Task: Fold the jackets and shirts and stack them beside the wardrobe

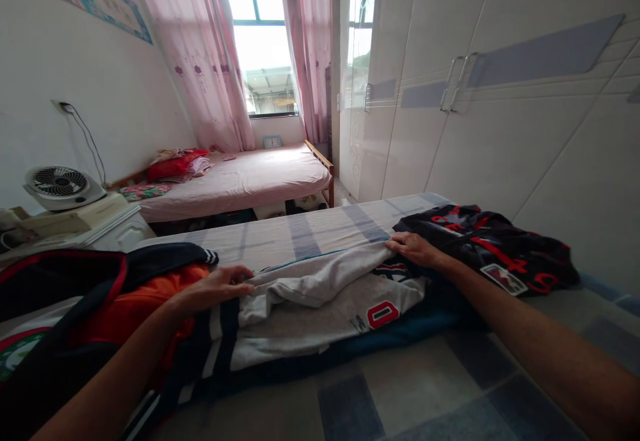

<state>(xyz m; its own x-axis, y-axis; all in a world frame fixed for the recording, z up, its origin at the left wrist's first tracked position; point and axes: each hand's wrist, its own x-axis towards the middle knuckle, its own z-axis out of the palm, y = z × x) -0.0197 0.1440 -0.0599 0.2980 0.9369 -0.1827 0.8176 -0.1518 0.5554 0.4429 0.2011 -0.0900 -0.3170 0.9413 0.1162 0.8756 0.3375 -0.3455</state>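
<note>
Grip of the right hand [414,249] narrow, on the far edge of the grey garment [310,334]; thumb and fingers of the left hand [223,285] slightly parted at the opposite end, hold impossible to tell. Garment spread between both hands: probably light, soft, limp, best taken by both far corners. Outside the left, orange clothing [135,297]; outside the right, dark printed clothing [500,251].

The grey garment [300,337] bears a red "0" or "O" [383,315].
</note>
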